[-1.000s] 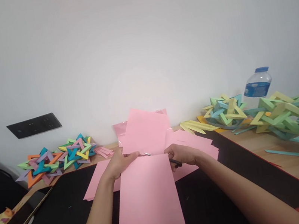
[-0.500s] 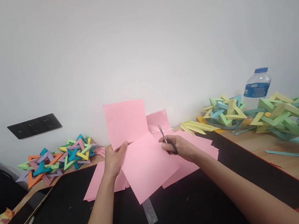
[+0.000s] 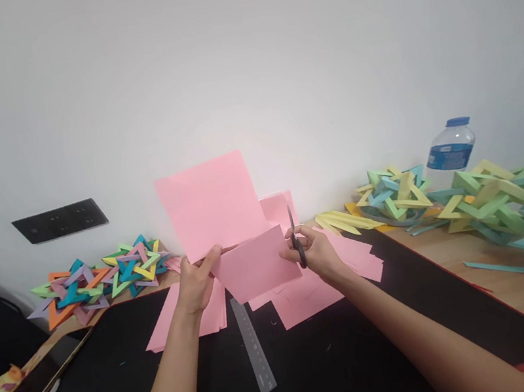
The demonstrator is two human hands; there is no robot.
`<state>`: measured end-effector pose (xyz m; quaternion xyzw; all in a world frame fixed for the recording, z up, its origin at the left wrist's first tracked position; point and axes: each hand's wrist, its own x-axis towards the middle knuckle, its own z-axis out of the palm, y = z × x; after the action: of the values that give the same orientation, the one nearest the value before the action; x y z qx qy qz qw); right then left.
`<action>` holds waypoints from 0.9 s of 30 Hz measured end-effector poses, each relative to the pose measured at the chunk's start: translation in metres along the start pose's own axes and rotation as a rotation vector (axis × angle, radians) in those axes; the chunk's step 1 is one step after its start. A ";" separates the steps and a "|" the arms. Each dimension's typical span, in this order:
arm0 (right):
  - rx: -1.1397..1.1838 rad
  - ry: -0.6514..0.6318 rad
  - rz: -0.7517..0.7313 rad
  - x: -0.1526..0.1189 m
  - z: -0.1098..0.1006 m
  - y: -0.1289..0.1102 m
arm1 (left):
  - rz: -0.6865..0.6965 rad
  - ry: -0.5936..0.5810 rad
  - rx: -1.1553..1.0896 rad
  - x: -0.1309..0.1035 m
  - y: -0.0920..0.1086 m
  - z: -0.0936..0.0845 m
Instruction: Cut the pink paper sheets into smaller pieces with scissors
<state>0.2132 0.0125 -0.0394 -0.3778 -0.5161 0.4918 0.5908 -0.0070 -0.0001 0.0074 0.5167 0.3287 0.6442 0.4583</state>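
Observation:
My left hand (image 3: 198, 279) is closed on pink paper (image 3: 213, 203), pinching it near the lower edge. One pink piece rises above the hand against the wall, and a second pink piece (image 3: 255, 263) tilts out to the right below it. My right hand (image 3: 318, 253) grips dark-handled scissors (image 3: 298, 243), blades pointing up, at the right edge of the lower piece. Its fingertips are by that edge; whether they touch the paper is hard to tell. Beneath lie loose pink sheets (image 3: 304, 305) and a stack of pink paper (image 3: 162, 321). A clear ruler (image 3: 256, 352) rests on the black mat.
The black mat (image 3: 366, 352) covers much of the wooden desk. Multicoloured paper stars (image 3: 75, 288) stand at left, green-yellow-blue ones (image 3: 496, 199) at right, beside folded yellow strips (image 3: 345, 221). A bottle (image 3: 450, 146) stands by the wall. A phone (image 3: 33, 384) lies at far left.
The upper pink piece has risen and tilted left. The lower piece has lifted off the mat and turned, uncovering more of the ruler. The scissors now point more upright.

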 end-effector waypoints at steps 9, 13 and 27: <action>-0.062 -0.028 0.022 0.002 -0.002 0.003 | -0.050 0.081 0.030 0.000 0.002 0.004; -0.155 -0.019 0.153 0.001 -0.004 0.000 | -0.112 0.059 0.036 0.002 0.003 0.004; -0.141 0.069 0.064 0.001 -0.006 0.001 | -0.166 0.224 0.023 0.009 -0.005 -0.005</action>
<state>0.2185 0.0145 -0.0414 -0.4514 -0.5163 0.4598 0.5642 -0.0108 0.0102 0.0050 0.4176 0.4270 0.6539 0.4644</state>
